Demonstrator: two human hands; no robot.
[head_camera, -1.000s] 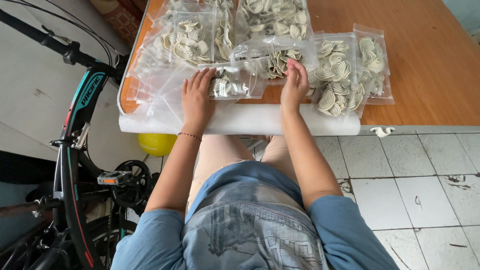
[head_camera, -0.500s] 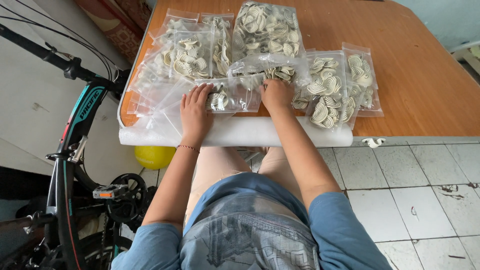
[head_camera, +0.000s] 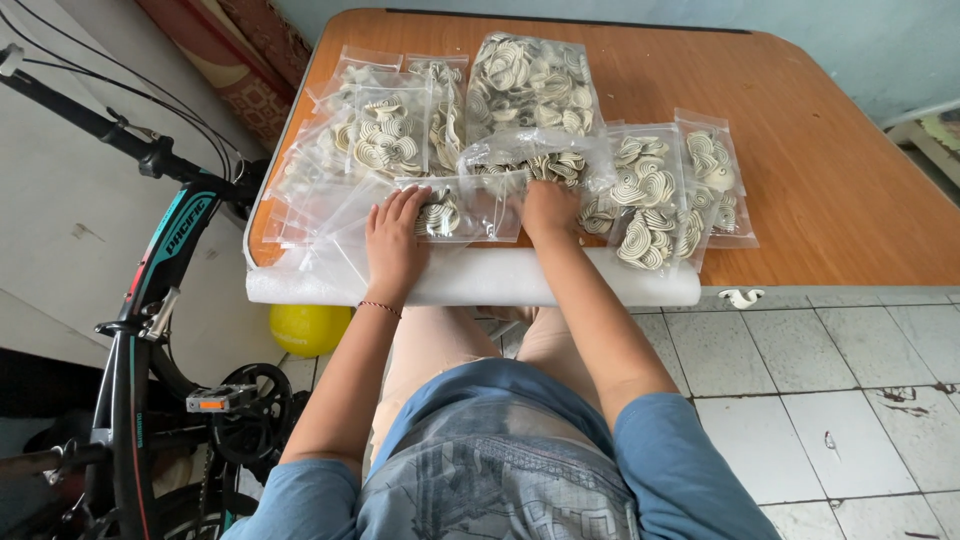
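Note:
A small clear plastic bag (head_camera: 462, 208) with a few pale spiral snacks lies at the near edge of the wooden table (head_camera: 830, 170). My left hand (head_camera: 393, 247) lies flat with its fingers on the bag's left side. My right hand (head_camera: 549, 209) is curled at the bag's right end, gripping its edge where it meets another filled bag (head_camera: 535, 160). Several more filled clear bags (head_camera: 648, 195) of the same spiral snacks lie spread behind and to the right.
A white foam roll (head_camera: 480, 285) runs along the table's near edge under my wrists. A bicycle (head_camera: 150, 300) stands at the left, with a yellow ball (head_camera: 305, 325) under the table. White floor tiles (head_camera: 830, 400) lie at the right.
My right hand has slid left along the front bags and curled at the small bag's right end. My left hand stays pressed on the bag. The view has tilted further over the table.

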